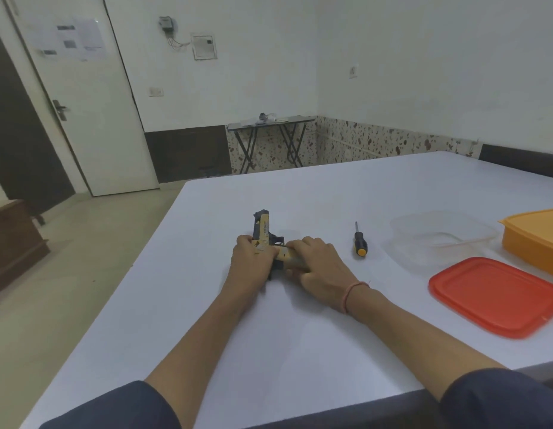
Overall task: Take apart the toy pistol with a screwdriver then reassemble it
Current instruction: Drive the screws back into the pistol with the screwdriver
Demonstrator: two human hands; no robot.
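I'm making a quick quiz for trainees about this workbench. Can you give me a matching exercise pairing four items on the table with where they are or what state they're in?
Items:
1. black and yellow toy pistol
2. screwdriver with black and yellow handle
3. flat red plastic lid
4. clear plastic container

Place or state:
A. lying untouched on the white table, right of the hands
B. nearest the table's right front edge, lying flat
C. gripped by the left hand and the right hand
D. between the screwdriver and the orange plastic box

Pairs: 1-C, 2-A, 3-B, 4-D
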